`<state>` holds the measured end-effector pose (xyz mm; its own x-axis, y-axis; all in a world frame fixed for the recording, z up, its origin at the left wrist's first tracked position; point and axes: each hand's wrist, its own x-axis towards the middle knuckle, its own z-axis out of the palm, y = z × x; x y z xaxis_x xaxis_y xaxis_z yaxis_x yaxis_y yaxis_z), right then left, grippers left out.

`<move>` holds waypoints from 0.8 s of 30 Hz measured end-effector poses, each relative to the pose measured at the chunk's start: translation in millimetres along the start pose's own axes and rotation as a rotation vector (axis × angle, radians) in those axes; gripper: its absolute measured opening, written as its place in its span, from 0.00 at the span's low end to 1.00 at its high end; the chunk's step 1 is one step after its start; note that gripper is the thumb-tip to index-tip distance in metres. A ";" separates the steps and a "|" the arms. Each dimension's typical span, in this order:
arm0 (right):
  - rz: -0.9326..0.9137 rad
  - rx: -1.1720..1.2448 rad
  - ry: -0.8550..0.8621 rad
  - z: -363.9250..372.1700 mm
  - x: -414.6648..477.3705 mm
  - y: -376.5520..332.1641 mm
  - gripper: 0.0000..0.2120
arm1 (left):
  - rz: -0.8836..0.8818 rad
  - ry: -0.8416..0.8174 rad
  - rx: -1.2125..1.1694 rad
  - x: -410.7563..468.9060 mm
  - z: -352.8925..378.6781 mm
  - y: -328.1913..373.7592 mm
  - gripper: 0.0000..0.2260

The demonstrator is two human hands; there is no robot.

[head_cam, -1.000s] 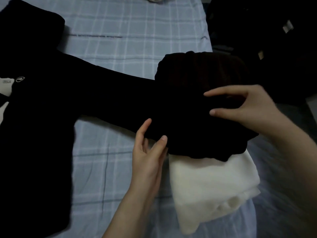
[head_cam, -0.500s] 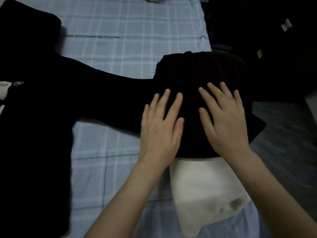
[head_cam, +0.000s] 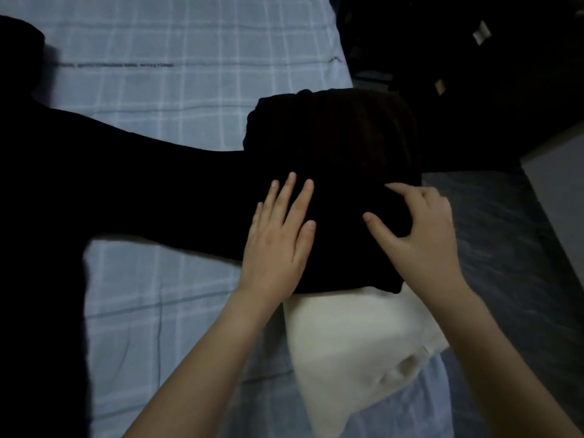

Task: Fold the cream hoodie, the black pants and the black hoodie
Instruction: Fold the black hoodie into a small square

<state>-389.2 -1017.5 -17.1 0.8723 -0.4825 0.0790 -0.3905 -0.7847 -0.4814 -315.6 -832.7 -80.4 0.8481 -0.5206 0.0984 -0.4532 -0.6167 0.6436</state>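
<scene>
A pale blue checked bedsheet (head_cam: 177,99) is being shown spread flat. Right of it, dark mottled flooring (head_cam: 505,241) is being shown, with a grey flat-sided object (head_cam: 562,191) being cut off by the frame. Beyond its far right corner, a dark heap (head_cam: 467,77) bearing pale tags is being glimpsed.

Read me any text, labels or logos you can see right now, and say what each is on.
Printed line on the checked bedsheet: too blurred to read.
Small dark mark near the sheet's right edge: unreadable.
Pale tag on the dark pile beside the bed: too small to read.
Folded black pants, cream hoodie: no text visible.
</scene>
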 end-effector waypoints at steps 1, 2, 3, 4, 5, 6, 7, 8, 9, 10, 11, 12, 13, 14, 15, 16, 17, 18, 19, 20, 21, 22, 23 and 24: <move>0.035 0.039 -0.030 -4.1 1.3 2.4 0.23 | 0.002 -0.009 -0.006 0.6 -1.6 1.7 0.24; 0.042 0.064 -0.048 -7.9 3.3 4.2 0.20 | -0.001 -0.020 -0.010 1.1 -4.2 3.9 0.24; 0.030 0.084 -0.058 -11.8 5.7 6.2 0.17 | -0.009 -0.026 -0.014 2.2 -7.5 6.6 0.23; 0.012 0.110 -0.066 -15.7 7.6 8.1 0.13 | -0.016 -0.022 -0.010 3.9 -11.8 9.2 0.23; -0.005 0.146 -0.079 -19.6 9.1 9.9 0.10 | -0.012 0.010 0.014 6.0 -16.7 12.6 0.23; -0.023 0.180 -0.094 -23.4 9.4 11.2 0.09 | 0.017 0.073 0.055 8.4 -22.4 16.7 0.23; -0.045 0.201 -0.105 -26.5 9.4 13.0 0.09 | 0.070 0.157 0.082 11.9 -27.3 21.6 0.22; -0.065 0.212 -0.108 -29.2 9.4 14.4 0.08 | 0.126 0.225 0.068 16.2 -30.6 26.8 0.21; -0.081 0.232 -0.108 -31.7 9.2 15.2 0.06 | 0.157 0.233 -0.029 21.0 -32.5 32.8 0.20; -0.088 0.263 -0.108 -34.3 9.0 15.4 0.06 | 0.147 0.174 -0.187 26.0 -33.9 39.9 0.19; -0.089 0.305 -0.107 -36.7 8.4 15.4 0.07 | 0.095 0.086 -0.353 31.0 -34.7 48.0 0.19; -0.089 0.347 -0.106 -39.2 7.1 15.1 0.08 | 0.027 0.008 -0.476 35.6 -34.1 54.8 0.19; -0.092 0.387 -0.103 -41.4 5.4 14.6 0.08 | -0.022 -0.035 -0.509 39.5 -32.3 59.8 0.19; -0.097 0.420 -0.100 -43.1 3.3 14.0 0.09 | -0.039 -0.047 -0.464 43.2 -31.0 62.3 0.18; -0.099 0.445 -0.097 -44.2 1.4 13.3 0.09 | -0.046 -0.046 -0.417 46.7 -31.1 62.7 0.18; -0.103 0.456 -0.093 -44.4 -0.7 12.6 0.10 | -0.060 -0.050 -0.399 50.0 -33.1 62.4 0.16; -0.114 0.450 -0.091 -44.0 -2.6 12.3 0.11 | -0.097 -0.064 -0.419 53.8 -35.5 61.9 0.14; -0.131 0.428 -0.094 -43.5 -4.2 12.6 0.12 | -0.141 -0.085 -0.472 57.2 -37.8 60.9 0.11; -0.150 0.403 -0.111 -43.5 -5.1 13.2 0.15 | -0.173 -0.112 -0.531 59.6 -39.8 59.6 0.10; -0.170 0.388 -0.152 -44.4 -5.4 13.6 0.18 | -0.196 -0.140 -0.585 60.3 -41.5 58.8 0.10; -0.197 0.386 -0.214 -46.4 -5.4 14.1 0.22 | -0.209 -0.162 -0.637 60.0 -42.3 57.9 0.10; -0.234 0.389 -0.283 -48.6 -5.0 14.8 0.24 | -0.214 -0.176 -0.686 58.9 -42.8 56.5 0.09; -0.269 0.384 -0.347 -49.9 -4.2 15.5 0.24 | -0.210 -0.182 -0.727 57.0 -42.9 54.5 0.09; -0.292 0.376 -0.399 -50.7 -3.4 16.0 0.22 | -0.207 -0.179 -0.760 54.7 -43.3 52.9 0.09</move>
<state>-413.3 -1048.2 19.2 0.9986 -0.0293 -0.0440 -0.0526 -0.6368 -0.7692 -281.3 -868.3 -8.0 0.8082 -0.5665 -0.1609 0.0733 -0.1744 0.9819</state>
